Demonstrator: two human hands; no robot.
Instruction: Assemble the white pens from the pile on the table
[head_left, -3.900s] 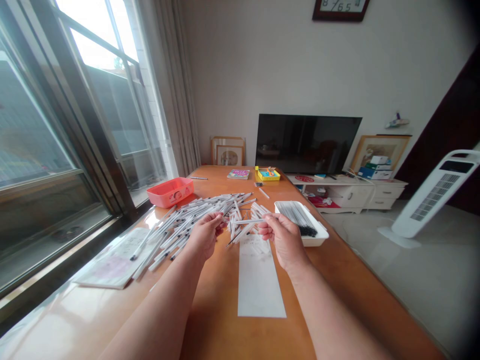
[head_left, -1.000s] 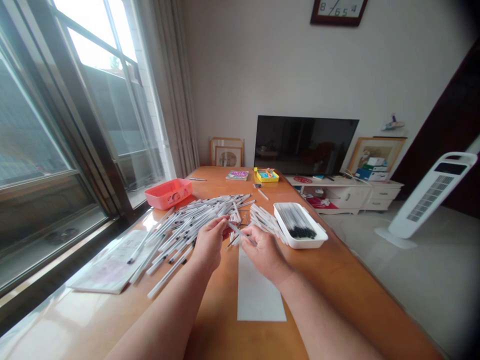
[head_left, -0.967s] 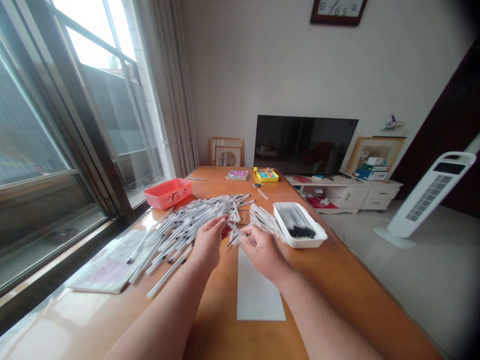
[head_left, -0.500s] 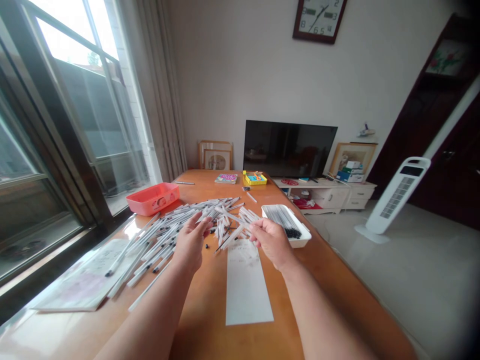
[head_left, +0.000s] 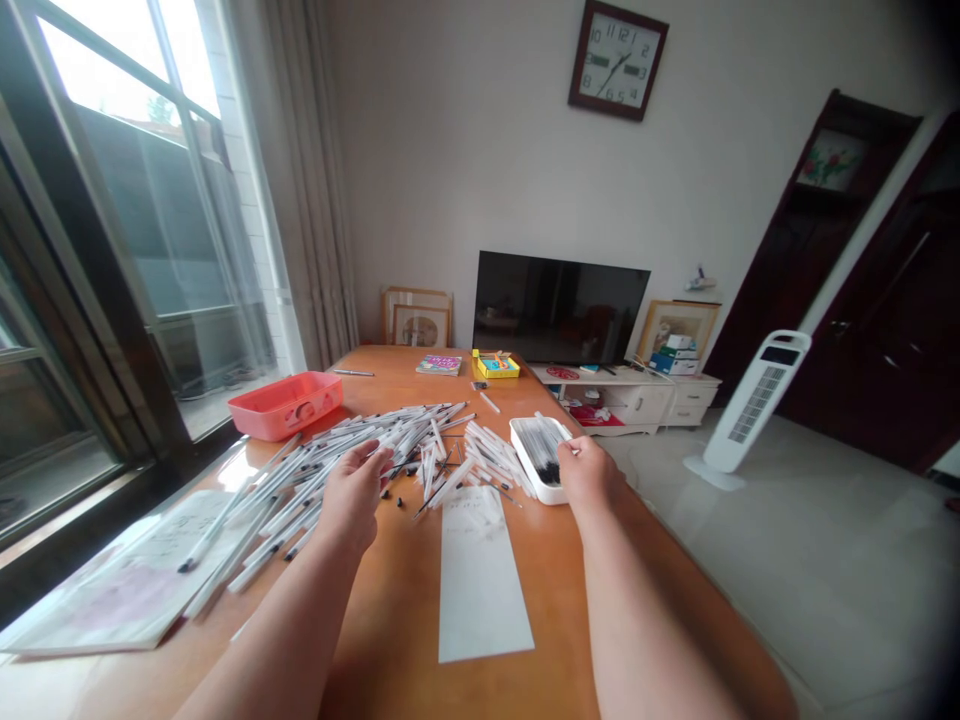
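My right hand is closed in a pinch at the right rim of a white tray. What seems to be a clear pen barrel runs from its fingertips over the tray; its far end blurs into the clear pens with black ends lying inside. To the left, my left hand hovers beside a large heap of white pens, thumb and fingers drawn together; anything between them is too small to make out. Several clear tubes lie in a loose pile between the hands.
A long white paper strip lies in front. A pink basket stands at the left, behind a thin booklet. Farther back are a yellow box and a small book. Small black caps dot the wooden table.
My right hand has moved right, from above the tube pile to the white tray. My left hand's fingers have drawn together. The view has tilted up and turned slightly right.
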